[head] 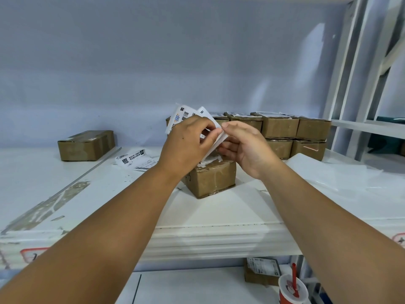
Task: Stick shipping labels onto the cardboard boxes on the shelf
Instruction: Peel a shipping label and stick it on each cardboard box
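Note:
My left hand (188, 143) grips a small bunch of white shipping labels (183, 116) with barcodes, held up above a small cardboard box (213, 178) on the white shelf (219, 213). My right hand (245, 148) pinches the edge of one label sheet (213, 145) between thumb and forefinger, close against my left fingers. The box top, with torn white paper on it, lies partly hidden behind both hands. Behind stands a stack of several brown boxes (280, 128), labels stuck on their tops.
A flat cardboard box (86, 145) lies at the left rear of the shelf. Loose labels (137, 161) lie on the surface beside my left wrist. A clear plastic sheet (341, 178) covers the right side. Below sit a labelled box (260, 270) and a red cup (292, 289).

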The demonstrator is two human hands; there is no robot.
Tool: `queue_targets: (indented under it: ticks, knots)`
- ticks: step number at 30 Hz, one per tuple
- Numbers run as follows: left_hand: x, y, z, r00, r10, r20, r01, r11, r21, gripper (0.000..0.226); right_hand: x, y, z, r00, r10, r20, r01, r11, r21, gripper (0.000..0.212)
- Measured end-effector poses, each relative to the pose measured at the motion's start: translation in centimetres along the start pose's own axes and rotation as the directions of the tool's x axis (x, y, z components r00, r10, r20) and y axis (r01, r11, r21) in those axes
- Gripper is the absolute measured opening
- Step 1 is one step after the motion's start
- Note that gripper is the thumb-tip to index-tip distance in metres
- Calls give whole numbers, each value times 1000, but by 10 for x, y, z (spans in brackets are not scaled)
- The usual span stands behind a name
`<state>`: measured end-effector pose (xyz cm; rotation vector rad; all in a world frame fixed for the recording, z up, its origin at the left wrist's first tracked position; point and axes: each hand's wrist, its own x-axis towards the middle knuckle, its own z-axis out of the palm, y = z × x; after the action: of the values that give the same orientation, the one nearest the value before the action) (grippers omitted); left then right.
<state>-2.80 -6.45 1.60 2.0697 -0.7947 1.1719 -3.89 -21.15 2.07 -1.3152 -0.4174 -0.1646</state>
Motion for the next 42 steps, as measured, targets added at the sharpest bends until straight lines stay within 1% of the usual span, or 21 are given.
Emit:
queue_targets:
  ticks: [5,8,11,15,20,24,25,27,29,31,32,33,36,37,39,41,42]
  knots:
    - [0,-1,-1,999,38,16,-38,999,1,25,1,0,-2,999,-5,48,3,999,53,16]
    - [1,-3,0,998,20,55,-20,1000,-8,36,1,1,-3,998,0,63,-4,998,61,16]
    - [2,-3,-1,997,11,79,-10,1000,-11,51,2,1,-4,999,8,45,-10,998,64,16]
    - [3,-2,-2,989,46,143,-49,999,17,57,1,0,-2,1000,10,21,-11,998,60,19]
    - [5,1,-4,961,136,242,-155,986,62,57,1,-2,-1,999,26,-41,-23,996,82,30]
    - [4,7,-7,952,98,291,-135,985,109,60,2,-2,-2,996,14,-85,-4,994,110,26]
    - [4,8,-7,949,94,300,-134,984,116,62,3,-1,-3,995,0,-96,11,994,111,30]
    - [4,8,-6,946,94,311,-133,985,106,64,4,-1,-5,991,-27,-130,42,993,111,45]
    - [3,8,-7,945,98,311,-133,987,93,69,4,-1,-5,985,-55,-166,68,995,74,56]
    - [2,10,-8,949,111,295,-136,989,64,83,6,1,-6,976,-70,-207,74,997,13,59]
    - [1,10,-8,955,112,275,-131,990,51,85,6,2,-6,971,-70,-227,71,997,-1,60]
    - [1,11,-8,963,104,247,-120,992,49,80,7,2,-6,968,-64,-243,67,998,1,60]
    - [2,8,-3,996,12,91,-16,999,42,38,8,2,-8,965,-46,-258,49,999,4,55]
    - [3,6,-1,999,-38,27,38,999,11,29,7,2,-8,965,-40,-258,37,999,-15,52]
    - [5,1,1,984,-170,-55,165,983,-82,27,8,4,-7,968,-26,-249,6,997,-78,40]
    - [6,-1,0,956,-288,-50,278,948,-152,38,8,6,-6,973,-19,-229,-16,988,-153,32]
    - [6,-1,-1,946,-324,-28,314,933,-179,45,8,7,-6,975,-19,-221,-21,984,-177,31]
